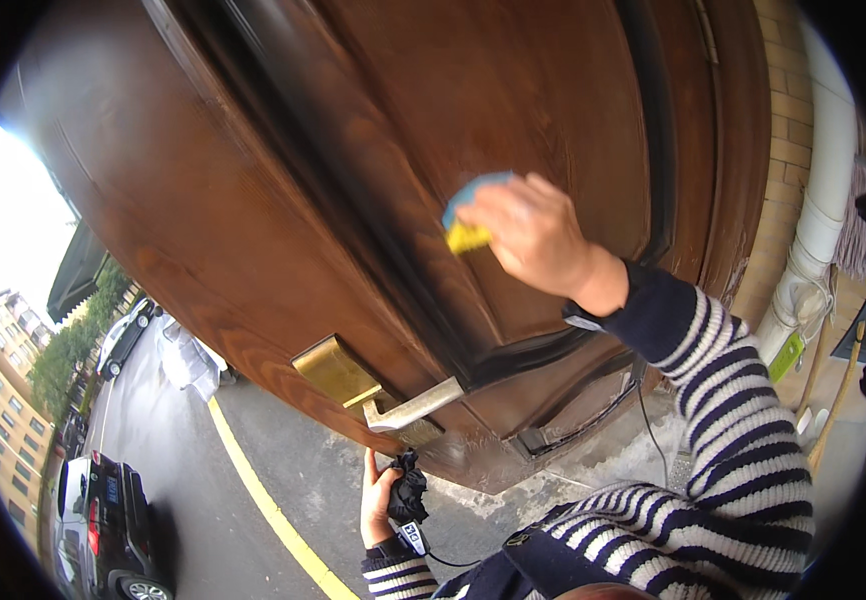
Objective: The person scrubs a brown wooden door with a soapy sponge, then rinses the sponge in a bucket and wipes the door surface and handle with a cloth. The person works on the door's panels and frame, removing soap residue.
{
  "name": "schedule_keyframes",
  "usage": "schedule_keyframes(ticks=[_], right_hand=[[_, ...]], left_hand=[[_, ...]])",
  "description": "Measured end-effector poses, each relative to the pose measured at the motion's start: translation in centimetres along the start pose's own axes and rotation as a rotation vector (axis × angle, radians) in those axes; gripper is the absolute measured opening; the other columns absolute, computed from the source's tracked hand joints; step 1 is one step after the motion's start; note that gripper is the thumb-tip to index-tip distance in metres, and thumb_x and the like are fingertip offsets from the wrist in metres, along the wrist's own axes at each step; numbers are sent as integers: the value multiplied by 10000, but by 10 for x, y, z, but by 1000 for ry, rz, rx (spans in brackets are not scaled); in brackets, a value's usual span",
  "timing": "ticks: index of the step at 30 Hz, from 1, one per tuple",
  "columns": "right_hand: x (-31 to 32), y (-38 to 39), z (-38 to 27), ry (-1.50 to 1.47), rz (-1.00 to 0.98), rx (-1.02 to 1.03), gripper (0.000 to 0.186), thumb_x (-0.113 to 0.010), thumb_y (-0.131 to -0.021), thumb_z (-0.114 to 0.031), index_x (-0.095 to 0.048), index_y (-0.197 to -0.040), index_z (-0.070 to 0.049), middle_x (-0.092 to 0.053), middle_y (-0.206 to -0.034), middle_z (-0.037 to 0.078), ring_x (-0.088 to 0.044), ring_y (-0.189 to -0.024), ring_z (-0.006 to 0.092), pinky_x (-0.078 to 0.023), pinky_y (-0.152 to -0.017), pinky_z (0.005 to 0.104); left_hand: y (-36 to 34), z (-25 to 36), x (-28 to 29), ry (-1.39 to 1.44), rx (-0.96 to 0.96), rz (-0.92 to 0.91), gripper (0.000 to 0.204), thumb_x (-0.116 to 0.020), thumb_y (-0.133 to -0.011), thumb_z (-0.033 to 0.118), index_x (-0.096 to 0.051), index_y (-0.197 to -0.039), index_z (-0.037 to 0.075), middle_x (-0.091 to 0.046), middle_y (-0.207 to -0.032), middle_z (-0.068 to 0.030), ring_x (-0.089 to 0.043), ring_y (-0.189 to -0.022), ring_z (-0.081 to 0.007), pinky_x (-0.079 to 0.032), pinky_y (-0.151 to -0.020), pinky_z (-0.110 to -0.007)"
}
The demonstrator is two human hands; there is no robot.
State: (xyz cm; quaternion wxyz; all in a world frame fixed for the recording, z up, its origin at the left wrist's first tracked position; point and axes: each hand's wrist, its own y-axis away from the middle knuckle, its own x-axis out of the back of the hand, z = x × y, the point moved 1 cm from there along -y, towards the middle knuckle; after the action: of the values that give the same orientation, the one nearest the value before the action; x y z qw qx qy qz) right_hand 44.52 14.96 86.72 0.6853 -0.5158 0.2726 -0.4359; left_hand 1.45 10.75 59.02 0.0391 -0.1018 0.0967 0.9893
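My right hand (533,225) is raised against the panel of a brown wooden door (513,90), its fingers closed round a blue-and-yellow sponge or cloth (468,237). The hand is a little blurred, and which of the two it holds I cannot tell. Lower down, my left hand (378,500) is by the door's edge, below the metal lever handle (418,405) with its gold-coloured plate (336,370). A crumpled black cloth or bag (409,485) is bunched in that hand, with one finger stretched up to the door.
A white pipe (818,220) runs down the tiled wall at right, beside wooden-handled tools (843,400) and a hanging mop head (856,220). On the left, a dark car (103,520) stands on the road beyond a yellow line (263,500). A thin cable (653,430) hangs near my right arm.
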Motion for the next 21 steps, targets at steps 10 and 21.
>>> schedule_keyframes(ticks=[10,21], right_hand=[[-3,-13,0,31,-45,-78,221,-700,-806,-33,-750,-1006,-111,-676,-988,31,-652,-884,205,-493,-739,348],[-3,-29,8,82,18,-59,234,-723,-784,-44,-749,-1007,-110,-680,-1012,43,-643,-874,215,-486,-733,366]], left_hand=[[-1,-1,1,2,17,27,887,-555,-871,-47,-140,-1637,116,-699,-1093,-227,-728,-828,-287,-626,-723,-373],[-3,-4,5,7,7,19,904,-560,-875,-48,-120,-1644,132,-699,-1097,-245,-730,-828,-297,-630,-716,-379]])
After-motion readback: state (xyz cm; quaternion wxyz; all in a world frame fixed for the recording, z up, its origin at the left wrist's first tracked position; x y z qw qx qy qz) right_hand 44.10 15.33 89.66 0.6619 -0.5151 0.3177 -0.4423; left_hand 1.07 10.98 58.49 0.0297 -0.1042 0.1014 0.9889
